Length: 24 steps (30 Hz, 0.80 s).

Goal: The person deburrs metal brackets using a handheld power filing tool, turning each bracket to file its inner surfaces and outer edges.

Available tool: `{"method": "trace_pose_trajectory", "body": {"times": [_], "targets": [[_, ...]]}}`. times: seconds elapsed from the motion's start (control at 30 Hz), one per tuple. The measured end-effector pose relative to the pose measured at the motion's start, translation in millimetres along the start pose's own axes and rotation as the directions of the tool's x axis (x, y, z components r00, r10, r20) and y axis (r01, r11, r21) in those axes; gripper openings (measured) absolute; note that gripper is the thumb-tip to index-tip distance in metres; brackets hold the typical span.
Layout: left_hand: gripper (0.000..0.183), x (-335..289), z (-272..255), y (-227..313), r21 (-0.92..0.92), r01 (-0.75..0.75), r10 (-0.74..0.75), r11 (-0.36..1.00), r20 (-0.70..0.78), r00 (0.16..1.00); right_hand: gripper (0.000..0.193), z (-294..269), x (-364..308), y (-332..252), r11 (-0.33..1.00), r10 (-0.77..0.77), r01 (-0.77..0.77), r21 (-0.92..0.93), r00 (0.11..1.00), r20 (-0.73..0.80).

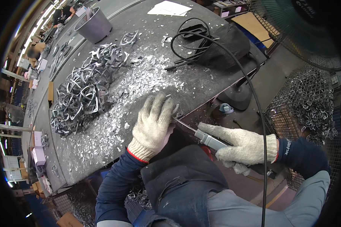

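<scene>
At the table's edge my left hand (152, 123), in a whitish knitted glove with a red-trimmed cuff, is closed on a small grey metal part (179, 112). Most of that part is hidden behind the fingers. My right hand (248, 145), gloved alike, wraps round a grey hand-held power tool (213, 141). A thin metal rod (185, 124) sticks out of the tool's front, and its tip reaches the part. Left of my hands lies a heap of curved, frame-like metal parts (83, 90). Silvery flakes (140, 77) are strewn beside the heap.
A black cable (250, 81) loops from a dark mesh bag (227, 47) down past my right wrist. A grey bucket (94, 26) and white paper (168, 8) stand farther back. Right are a fan (291, 26) and a wire basket of metal parts (307, 102). People work far left.
</scene>
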<state>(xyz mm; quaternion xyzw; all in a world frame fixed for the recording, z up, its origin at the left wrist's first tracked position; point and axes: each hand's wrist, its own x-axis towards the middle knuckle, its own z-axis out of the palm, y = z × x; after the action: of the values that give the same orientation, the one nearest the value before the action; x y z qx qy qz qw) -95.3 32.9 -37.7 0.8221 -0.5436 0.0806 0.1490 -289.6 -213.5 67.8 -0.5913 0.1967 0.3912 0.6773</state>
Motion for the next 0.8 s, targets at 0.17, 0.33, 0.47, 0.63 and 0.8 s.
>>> {"method": "trace_pose_trajectory", "body": {"times": [0.17,0.33,0.47,0.63,0.8], "targets": [[0.097,2.4,-6.7,-1.7,-0.021,0.033,-0.033,0.999,0.012,0.999,0.083,-14.4,18.8,30.7,0.581,-0.491,0.274,-0.766,0.869,-0.061],[0.096,2.3,-0.8,-11.8,-0.127,0.061,-0.061,0.99,0.005,0.998,0.078,-11.4,16.4,10.0,0.529,-0.225,-0.103,-0.843,0.94,-0.256],[0.097,2.8,-4.6,-7.3,-0.124,0.059,-0.061,0.991,-0.011,0.998,0.083,-8.1,38.3,44.2,0.468,-0.733,0.421,-0.777,0.676,-0.075],[0.1,2.5,1.1,-11.0,-0.101,0.032,-0.038,0.994,-0.054,0.998,0.088,8.6,24.5,42.1,0.963,-0.024,0.034,0.268,0.999,-0.038],[0.093,3.4,-2.4,-8.0,-0.115,0.039,-0.044,0.993,-0.043,0.998,0.091,5.6,35.4,67.7,0.916,-0.115,0.111,0.385,0.993,-0.013]]}}
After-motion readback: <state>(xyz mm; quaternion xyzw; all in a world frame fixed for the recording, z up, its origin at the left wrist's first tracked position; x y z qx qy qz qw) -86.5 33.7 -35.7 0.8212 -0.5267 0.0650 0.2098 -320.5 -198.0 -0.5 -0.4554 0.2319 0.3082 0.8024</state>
